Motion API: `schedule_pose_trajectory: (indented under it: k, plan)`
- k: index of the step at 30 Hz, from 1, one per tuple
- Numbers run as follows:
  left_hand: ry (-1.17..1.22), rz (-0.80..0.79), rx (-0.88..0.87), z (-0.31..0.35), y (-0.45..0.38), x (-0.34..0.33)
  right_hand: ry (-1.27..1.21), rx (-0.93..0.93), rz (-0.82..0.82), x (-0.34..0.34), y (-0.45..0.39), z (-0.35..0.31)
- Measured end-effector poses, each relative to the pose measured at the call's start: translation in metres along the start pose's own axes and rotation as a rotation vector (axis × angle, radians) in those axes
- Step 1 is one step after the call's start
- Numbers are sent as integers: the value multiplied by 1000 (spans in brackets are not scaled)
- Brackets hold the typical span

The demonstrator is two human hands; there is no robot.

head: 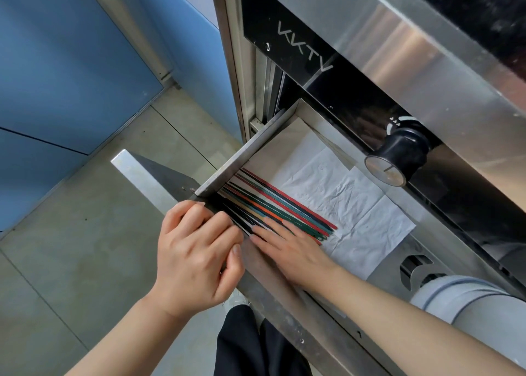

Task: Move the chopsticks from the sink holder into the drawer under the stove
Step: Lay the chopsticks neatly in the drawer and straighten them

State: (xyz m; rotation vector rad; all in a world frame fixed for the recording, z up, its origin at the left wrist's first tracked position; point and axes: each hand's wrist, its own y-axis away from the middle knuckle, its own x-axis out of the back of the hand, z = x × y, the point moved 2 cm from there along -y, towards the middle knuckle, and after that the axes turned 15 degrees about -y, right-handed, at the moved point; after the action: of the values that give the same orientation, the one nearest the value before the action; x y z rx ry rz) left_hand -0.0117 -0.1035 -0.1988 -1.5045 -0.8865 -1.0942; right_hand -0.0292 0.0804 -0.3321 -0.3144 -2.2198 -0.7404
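A steel drawer [227, 165] stands pulled out under the stove front. Several coloured chopsticks [279, 205], red, green, orange and dark, lie side by side in it along its left wall, partly on white paper towels [355, 205]. My left hand [196, 256] rests on the drawer's front edge, fingers curled over the near ends of the chopsticks. My right hand [287, 250] lies flat inside the drawer with its fingers spread over the chopstick ends. Neither hand lifts anything.
A black stove knob [398, 156] juts out above the drawer's right side. The black glass stove panel [299, 48] and steel top rise behind. Blue cabinet doors [57, 77] stand at left, grey floor tiles [85, 247] below. A grey pipe [469, 299] sits at right.
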Motion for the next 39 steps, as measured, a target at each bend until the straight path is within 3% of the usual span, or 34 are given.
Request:
schedule_pose_trajectory:
  k: [10, 16, 20, 24, 28, 39]
  plan:
    - [6, -4, 3, 0, 1, 0, 89, -86, 48, 5, -40, -3]
    - [14, -8, -2, -1, 2, -1, -1, -83, 138, 18, -59, -11]
    - [13, -16, -9, 0, 2, -2, -63, -177, 224, 22, -40, 1]
    - [16, 1, -1, 0, 2, -2, -81, -308, 129, 11, -7, 20]
    - [23, 11, 2, -1, 1, -1, -31, -307, 32, 0, -1, 14]
    - [23, 10, -6, -1, 1, -1, -99, -431, 140, 20, -10, 10]
